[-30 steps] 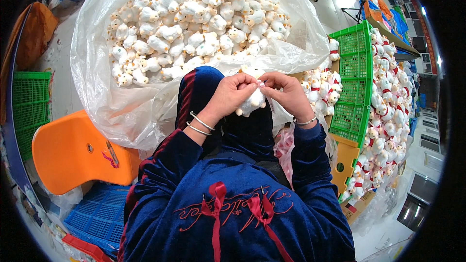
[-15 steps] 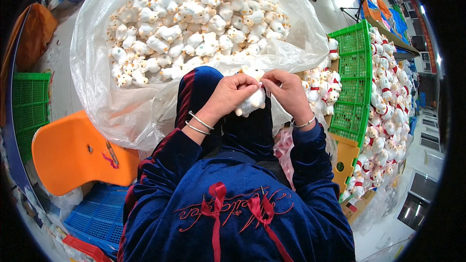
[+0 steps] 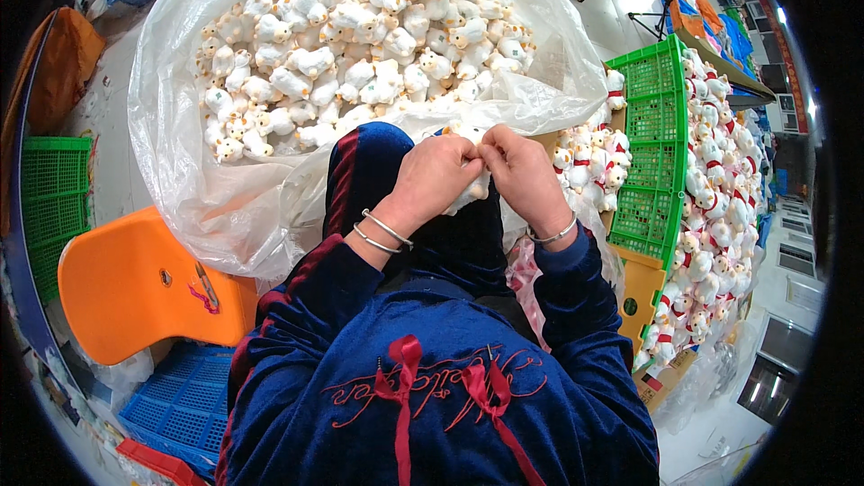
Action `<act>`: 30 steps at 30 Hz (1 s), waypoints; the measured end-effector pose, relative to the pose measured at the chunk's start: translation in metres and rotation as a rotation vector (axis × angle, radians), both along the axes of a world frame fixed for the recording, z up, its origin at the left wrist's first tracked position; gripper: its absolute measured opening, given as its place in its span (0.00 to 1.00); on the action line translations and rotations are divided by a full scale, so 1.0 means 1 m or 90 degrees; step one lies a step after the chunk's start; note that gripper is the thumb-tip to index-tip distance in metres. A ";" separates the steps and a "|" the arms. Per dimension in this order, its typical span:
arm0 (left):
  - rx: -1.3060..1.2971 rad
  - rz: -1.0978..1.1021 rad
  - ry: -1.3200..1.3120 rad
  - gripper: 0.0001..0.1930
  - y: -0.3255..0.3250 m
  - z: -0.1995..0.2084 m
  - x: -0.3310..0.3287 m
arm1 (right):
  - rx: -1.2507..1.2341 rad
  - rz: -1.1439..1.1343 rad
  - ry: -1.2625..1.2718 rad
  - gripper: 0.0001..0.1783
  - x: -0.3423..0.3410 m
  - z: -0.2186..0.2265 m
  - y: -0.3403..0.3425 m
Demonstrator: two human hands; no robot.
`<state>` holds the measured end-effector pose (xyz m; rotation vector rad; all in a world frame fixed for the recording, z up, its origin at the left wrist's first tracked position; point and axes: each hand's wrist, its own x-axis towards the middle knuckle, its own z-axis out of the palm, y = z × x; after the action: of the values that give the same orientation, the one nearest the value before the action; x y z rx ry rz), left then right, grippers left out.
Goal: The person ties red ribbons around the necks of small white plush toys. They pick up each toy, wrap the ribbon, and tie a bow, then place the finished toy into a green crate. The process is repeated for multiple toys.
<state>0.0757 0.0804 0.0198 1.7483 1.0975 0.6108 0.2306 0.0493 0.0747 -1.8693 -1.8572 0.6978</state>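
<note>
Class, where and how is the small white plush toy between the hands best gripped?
Probably by the rounded near end of the small white plush toy, from the wearer's side: it bulges clear while the left hand and right hand cover the middle.

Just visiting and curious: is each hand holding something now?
Left hand: closed, holding a white stuffed toy.
Right hand: closed, pinching at the toy; what exactly it grips is hidden.

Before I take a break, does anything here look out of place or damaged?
On the orange chair, a slim tool, perhaps snips, lies with a scrap of red ribbon, odd for a seat. I see no clear spill or damage, though your left hand and right hand partly hide the white toy between them.
</note>
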 end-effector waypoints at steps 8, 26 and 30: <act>-0.189 -0.032 -0.137 0.13 0.011 -0.013 -0.007 | 0.133 0.064 0.126 0.05 0.015 -0.038 -0.006; -0.193 -0.088 -0.150 0.12 0.021 -0.012 -0.007 | -0.175 0.107 0.324 0.05 0.047 -0.020 0.011; -0.189 -0.094 -0.130 0.12 0.023 -0.011 -0.007 | -0.178 0.109 0.243 0.06 0.044 -0.015 0.013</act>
<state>0.0689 0.1029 0.0091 1.4602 0.8609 0.4949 0.2745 0.0620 0.0601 -1.5951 -1.7473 1.3312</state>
